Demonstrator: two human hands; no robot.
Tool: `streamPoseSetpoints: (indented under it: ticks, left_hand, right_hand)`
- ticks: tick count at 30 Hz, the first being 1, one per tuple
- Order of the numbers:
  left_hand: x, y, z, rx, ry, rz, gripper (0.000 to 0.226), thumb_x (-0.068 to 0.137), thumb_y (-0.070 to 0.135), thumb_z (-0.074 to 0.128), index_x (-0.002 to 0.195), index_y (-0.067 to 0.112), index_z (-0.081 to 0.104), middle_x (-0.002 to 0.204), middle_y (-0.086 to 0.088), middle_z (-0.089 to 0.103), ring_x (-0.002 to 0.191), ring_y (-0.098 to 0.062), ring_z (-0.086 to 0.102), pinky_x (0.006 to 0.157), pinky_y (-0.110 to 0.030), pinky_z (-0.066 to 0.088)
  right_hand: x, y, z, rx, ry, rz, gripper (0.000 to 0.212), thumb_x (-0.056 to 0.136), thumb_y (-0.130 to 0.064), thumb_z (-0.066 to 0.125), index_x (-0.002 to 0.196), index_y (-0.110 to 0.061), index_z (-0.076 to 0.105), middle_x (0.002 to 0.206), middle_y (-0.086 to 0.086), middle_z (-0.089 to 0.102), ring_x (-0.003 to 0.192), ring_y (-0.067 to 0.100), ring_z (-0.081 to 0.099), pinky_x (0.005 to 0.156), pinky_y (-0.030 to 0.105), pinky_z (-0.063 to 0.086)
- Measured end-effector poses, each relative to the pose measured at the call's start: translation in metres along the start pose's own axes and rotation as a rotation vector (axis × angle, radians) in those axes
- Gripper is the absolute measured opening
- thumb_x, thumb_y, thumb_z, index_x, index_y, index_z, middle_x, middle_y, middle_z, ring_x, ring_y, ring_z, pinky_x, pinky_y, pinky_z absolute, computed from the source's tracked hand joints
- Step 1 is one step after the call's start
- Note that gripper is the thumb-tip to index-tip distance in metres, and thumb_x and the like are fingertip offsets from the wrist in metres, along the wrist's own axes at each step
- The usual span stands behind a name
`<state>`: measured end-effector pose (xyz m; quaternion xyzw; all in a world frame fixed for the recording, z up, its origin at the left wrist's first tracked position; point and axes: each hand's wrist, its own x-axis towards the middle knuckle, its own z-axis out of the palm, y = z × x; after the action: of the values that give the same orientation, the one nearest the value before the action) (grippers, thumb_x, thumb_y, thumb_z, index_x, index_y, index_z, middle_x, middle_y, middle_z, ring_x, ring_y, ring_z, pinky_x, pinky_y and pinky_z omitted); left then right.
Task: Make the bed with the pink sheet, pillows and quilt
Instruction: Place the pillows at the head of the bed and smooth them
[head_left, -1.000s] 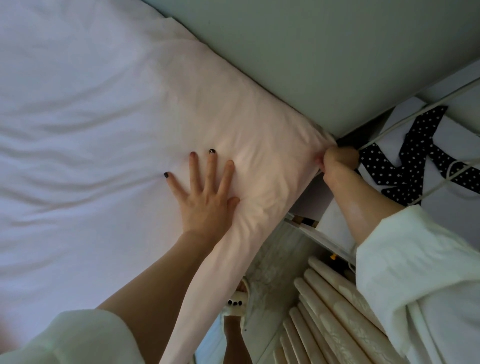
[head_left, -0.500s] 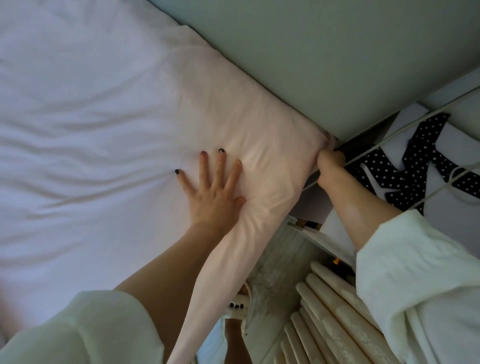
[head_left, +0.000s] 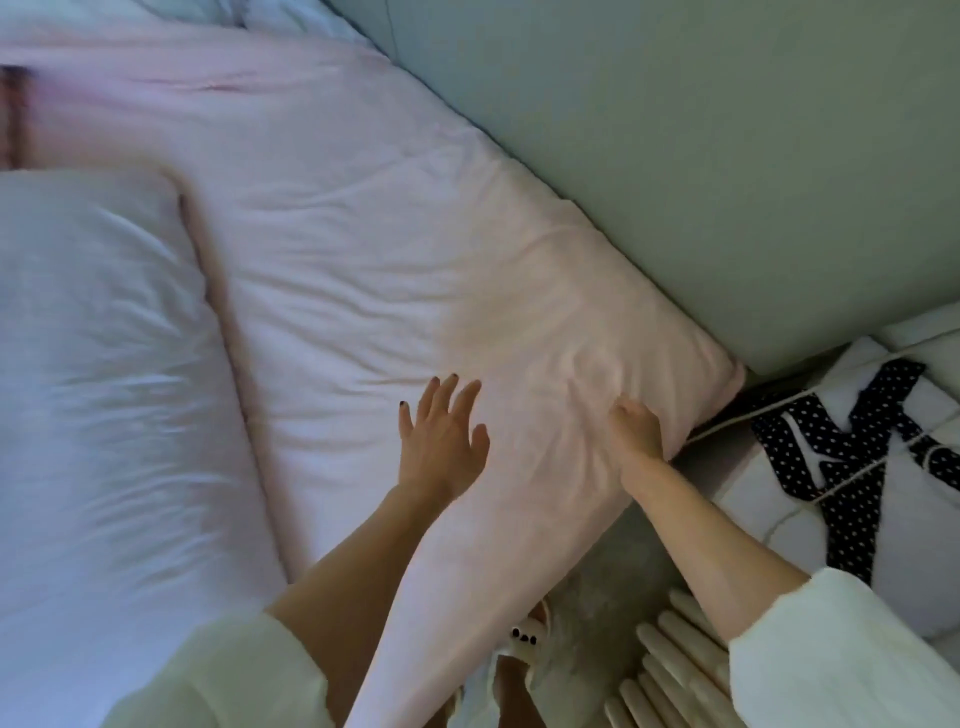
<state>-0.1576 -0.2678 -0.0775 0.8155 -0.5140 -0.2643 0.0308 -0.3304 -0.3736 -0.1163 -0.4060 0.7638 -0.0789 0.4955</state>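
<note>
**Head view: both hands on the pink sheet at the bed corner**

Head camera looks down on two bare forearms reaching out of pale sleeves. The left hand (head_left: 441, 447) is released, its fingers spread and nearly straight, the nails dark; it is low over the sheet (head_left: 374, 249), though whether the palm touches the cloth cannot be told. The right hand (head_left: 636, 428) sits knuckles-up near the corner of the bed, fingers curled down into the cloth; wrinkles fan out from it, so it appears to be grasping a fold of the sheet.

The sheet covers the mattress up to the corner beside the grey-green headboard (head_left: 675, 156), and its edge hangs down the side between the two arms. To the left lies a white pillow (head_left: 104, 338), resting on the sheet and well apart from both hands.

Right of the corner stands a white box (head_left: 779, 488) with a dark polka-dot ribbon (head_left: 852, 467) across it, and a pale cord runs over it. Below, a foot in a light slipper (head_left: 524, 636) stands on the floor, beside ribbed cream rolls (head_left: 675, 670).
</note>
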Motion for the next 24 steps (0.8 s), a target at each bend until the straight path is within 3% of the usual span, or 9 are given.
streamPoseSetpoints:
  ticks: [3, 5, 7, 10, 13, 17, 18, 20, 24]
  left_hand:
    - [-0.038, -0.060, -0.033, -0.040, 0.090, -0.156, 0.052, 0.097, 0.028, 0.040, 0.147, 0.023, 0.025, 0.157, -0.001, 0.018, 0.146, -0.020, 0.007, 0.117, -0.049, 0.007]
    - [-0.058, -0.097, -0.049, -0.061, 0.134, -0.245, 0.051, 0.096, 0.026, 0.042, 0.145, 0.020, 0.030, 0.155, -0.004, 0.023, 0.145, -0.022, 0.013, 0.116, -0.049, 0.012]
    - [-0.078, -0.136, -0.066, -0.092, 0.175, -0.338, 0.051, 0.094, 0.024, 0.045, 0.143, 0.018, 0.034, 0.152, -0.006, 0.027, 0.143, -0.023, 0.019, 0.114, -0.051, 0.015]
    - [-0.104, -0.186, -0.083, -0.137, 0.244, -0.462, 0.050, 0.093, 0.021, 0.047, 0.142, 0.016, 0.036, 0.153, -0.008, 0.025, 0.145, -0.024, 0.013, 0.115, -0.054, 0.010]
    - [-0.135, -0.253, -0.093, -0.128, 0.346, -0.623, 0.051, 0.092, 0.023, 0.048, 0.141, 0.015, 0.036, 0.155, -0.009, 0.022, 0.146, -0.023, 0.006, 0.114, -0.055, 0.003]
    - [-0.167, -0.333, -0.108, -0.074, 0.495, -0.808, 0.061, 0.089, 0.034, 0.051, 0.143, 0.015, 0.032, 0.155, -0.009, 0.020, 0.145, -0.025, 0.006, 0.114, -0.053, -0.002]
    - [-0.170, -0.345, -0.111, -0.074, 0.520, -0.835, 0.064, 0.088, 0.038, 0.052, 0.144, 0.017, 0.030, 0.155, -0.010, 0.019, 0.145, -0.026, 0.005, 0.114, -0.053, -0.003]
    - [-0.180, -0.377, -0.119, -0.117, 0.561, -0.934, 0.069, 0.087, 0.044, 0.052, 0.146, 0.019, 0.026, 0.157, -0.011, 0.015, 0.146, -0.027, 0.003, 0.114, -0.053, -0.004]
    - [-0.187, -0.410, -0.131, -0.267, 0.558, -1.129, 0.081, 0.083, 0.062, 0.048, 0.148, 0.026, 0.016, 0.155, -0.009, 0.017, 0.143, -0.031, 0.012, 0.113, -0.053, 0.009]
  right_hand:
    - [-0.060, -0.013, 0.055, 0.015, -0.167, -0.022, 0.034, 0.092, -0.014, 0.039, 0.109, 0.006, 0.060, 0.088, 0.013, 0.056, 0.088, 0.026, 0.052, 0.085, 0.043, 0.046]
    - [-0.099, -0.022, 0.088, 0.059, -0.275, 0.007, 0.019, 0.093, -0.011, 0.040, 0.092, -0.004, 0.058, 0.074, 0.007, 0.054, 0.073, 0.026, 0.055, 0.067, 0.038, 0.046]
    - [-0.140, -0.028, 0.123, 0.084, -0.367, 0.050, 0.014, 0.095, -0.011, 0.040, 0.088, -0.011, 0.052, 0.073, 0.003, 0.052, 0.063, 0.018, 0.054, 0.057, 0.028, 0.040]
    - [-0.183, -0.030, 0.165, 0.035, -0.472, 0.031, 0.013, 0.095, -0.014, 0.040, 0.102, -0.015, 0.051, 0.086, 0.006, 0.055, 0.070, 0.019, 0.056, 0.057, 0.024, 0.039]
    - [-0.219, -0.029, 0.210, -0.108, -0.546, -0.036, 0.020, 0.094, -0.015, 0.039, 0.105, -0.015, 0.055, 0.096, 0.006, 0.055, 0.084, 0.022, 0.055, 0.066, 0.027, 0.042]
    - [-0.247, -0.040, 0.267, -0.286, -0.581, -0.223, 0.017, 0.094, -0.023, 0.041, 0.093, -0.018, 0.057, 0.100, 0.003, 0.055, 0.089, 0.021, 0.052, 0.074, 0.028, 0.042]
    - [-0.250, -0.041, 0.275, -0.306, -0.588, -0.254, 0.021, 0.094, -0.023, 0.043, 0.104, -0.017, 0.060, 0.106, 0.002, 0.059, 0.094, 0.021, 0.055, 0.077, 0.028, 0.044]
    - [-0.261, -0.039, 0.303, -0.377, -0.589, -0.300, 0.041, 0.092, -0.022, 0.044, 0.133, -0.015, 0.048, 0.129, 0.008, 0.056, 0.115, 0.026, 0.053, 0.097, 0.034, 0.044]
    - [-0.288, -0.043, 0.329, -0.624, -0.475, -0.379, 0.061, 0.095, -0.026, 0.045, 0.148, -0.010, 0.022, 0.146, 0.020, 0.034, 0.132, 0.036, 0.038, 0.109, 0.040, 0.033]
